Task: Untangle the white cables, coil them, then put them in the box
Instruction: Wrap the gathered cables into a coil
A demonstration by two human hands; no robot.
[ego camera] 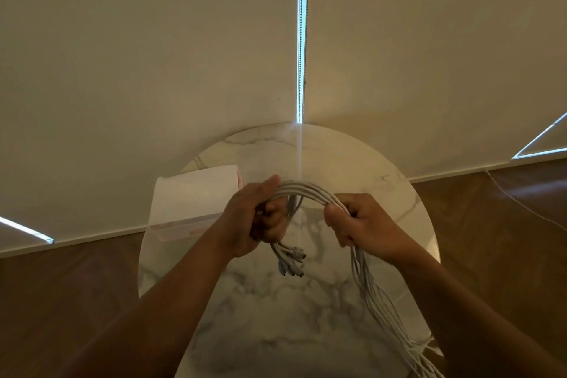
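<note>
White cables (310,190) form one bundle gripped by left hand (245,221) and right hand (365,224) near one box (193,193)

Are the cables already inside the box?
No, the left hand and right hand grip the cables over the table; the box sits apart.

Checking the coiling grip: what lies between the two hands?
In the head view, a bundle of white cables arches from the left hand to the right hand; below it only bare marble table shows.
</note>
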